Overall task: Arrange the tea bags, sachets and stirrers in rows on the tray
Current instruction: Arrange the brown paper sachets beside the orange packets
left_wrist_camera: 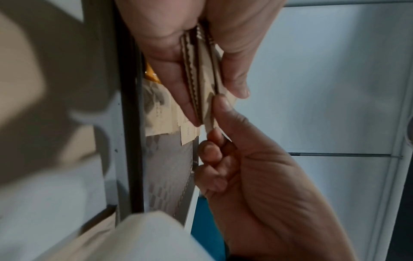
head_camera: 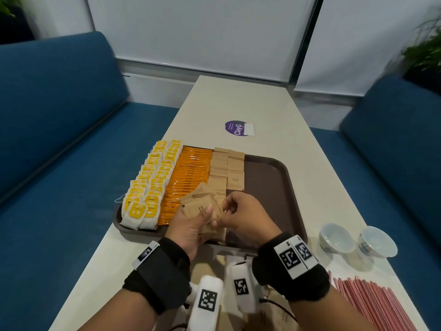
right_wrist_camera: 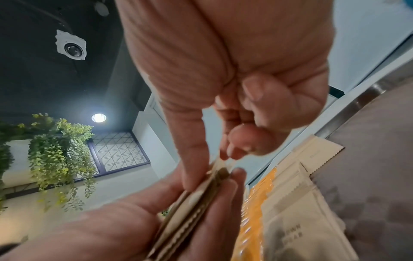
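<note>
A brown tray holds rows of yellow-tagged tea bags, orange sachets and brown sugar sachets; its right part is bare. Over the tray's near edge my left hand grips a fanned stack of brown sugar sachets between thumb and fingers. My right hand pinches the edge of one sachet of that stack with thumb and forefinger. The left wrist view shows the stack edge-on; so does the right wrist view. Pink stirrers lie on the table at the near right.
Two small white cups stand right of the tray. A purple sticker is on the table beyond it. Blue sofas flank the narrow table.
</note>
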Tool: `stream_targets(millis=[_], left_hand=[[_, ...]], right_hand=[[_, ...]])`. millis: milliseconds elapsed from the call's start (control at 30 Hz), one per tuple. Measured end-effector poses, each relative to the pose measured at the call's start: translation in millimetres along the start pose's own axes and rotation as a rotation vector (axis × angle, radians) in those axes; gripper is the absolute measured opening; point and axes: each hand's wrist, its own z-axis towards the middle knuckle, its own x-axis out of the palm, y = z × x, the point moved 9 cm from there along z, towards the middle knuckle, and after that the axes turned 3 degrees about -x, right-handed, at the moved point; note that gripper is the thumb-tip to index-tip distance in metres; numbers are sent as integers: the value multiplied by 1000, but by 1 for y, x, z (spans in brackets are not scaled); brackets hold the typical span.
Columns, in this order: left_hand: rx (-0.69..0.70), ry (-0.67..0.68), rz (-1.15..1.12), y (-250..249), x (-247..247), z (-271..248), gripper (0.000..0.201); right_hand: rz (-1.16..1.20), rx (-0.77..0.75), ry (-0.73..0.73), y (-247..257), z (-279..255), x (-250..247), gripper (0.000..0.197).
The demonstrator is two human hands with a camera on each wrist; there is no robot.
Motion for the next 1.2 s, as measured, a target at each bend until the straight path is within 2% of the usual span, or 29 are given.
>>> stream_targets(millis=[100,267,433,633,800,900,1033,1100,1200], left_hand=[[27,-39,35,1,-4,1,62],[56,-48,60,1,-7,1,48],[59,-30,61,2,-3,-1,46],[67,-2,81,-1,-3,-1,60],[81,37,124,-8,-1,-1,57],[69,63,161,-5,3,-2,54],[23,72,184,0,2,-1,68],[-8,92,159,2,1,1,67],[-23,122,130,-1,7,2,60]], right_hand=[[48,-22,-56,1,-5,0,37],[39,-84,-134,6,-8,0,33],[129,-51,-87,0,-8,8,23],[403,-10,-73,-6,-11,12,14],[520,103,-25,-14,-8,12,7],[525,85,5,-8,-6,12,12],[521,133,45,-12,-4,16,15],[496,148,64,-12,-4,12,13],[526,125,14,-6,1,-5,9]])
